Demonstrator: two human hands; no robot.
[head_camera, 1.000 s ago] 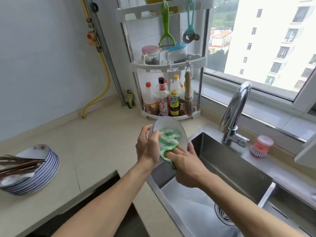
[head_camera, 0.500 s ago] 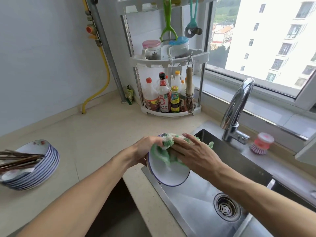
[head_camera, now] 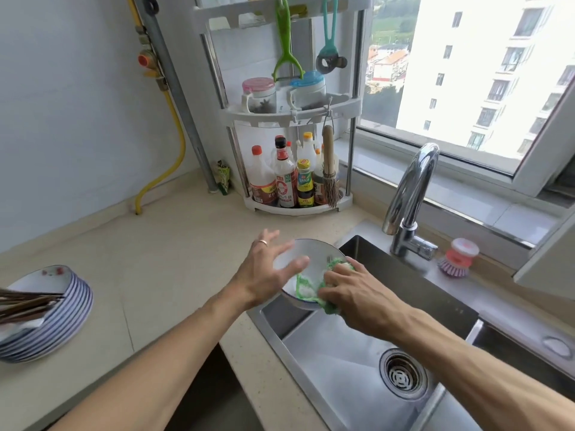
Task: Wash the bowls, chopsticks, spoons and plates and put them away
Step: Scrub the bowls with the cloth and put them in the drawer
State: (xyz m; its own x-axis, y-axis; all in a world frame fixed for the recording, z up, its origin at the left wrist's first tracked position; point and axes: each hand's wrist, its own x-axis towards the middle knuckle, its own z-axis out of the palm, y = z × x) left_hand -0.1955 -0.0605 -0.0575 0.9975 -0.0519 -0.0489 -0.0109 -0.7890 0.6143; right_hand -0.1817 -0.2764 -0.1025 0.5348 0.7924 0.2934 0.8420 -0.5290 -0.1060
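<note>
Over the sink's left corner, a white bowl with a blue rim [head_camera: 311, 253] is tilted with its inside facing me. My left hand [head_camera: 264, 275] is at the bowl's left rim, fingers spread and straight, with the thumb lying across the inside. My right hand [head_camera: 351, 290] grips a green dishcloth [head_camera: 303, 289] and presses it into the bowl's lower right side. A stack of blue-striped plates [head_camera: 71, 303] sits on the counter at the far left. Dark chopsticks [head_camera: 25, 301] lie across the top plate.
The steel sink [head_camera: 342, 353] with its drain [head_camera: 403, 373] lies below my hands, and the chrome faucet [head_camera: 410, 188] stands behind it. A pink dish brush [head_camera: 457, 258] sits by the faucet. A white corner rack [head_camera: 295, 113] with sauce bottles [head_camera: 286, 181] stands at the back.
The bowl has turned from tipped toward me to tilted more upright. My left hand's fingers have spread out at its rim. My right hand moved the cloth down to the lower right.
</note>
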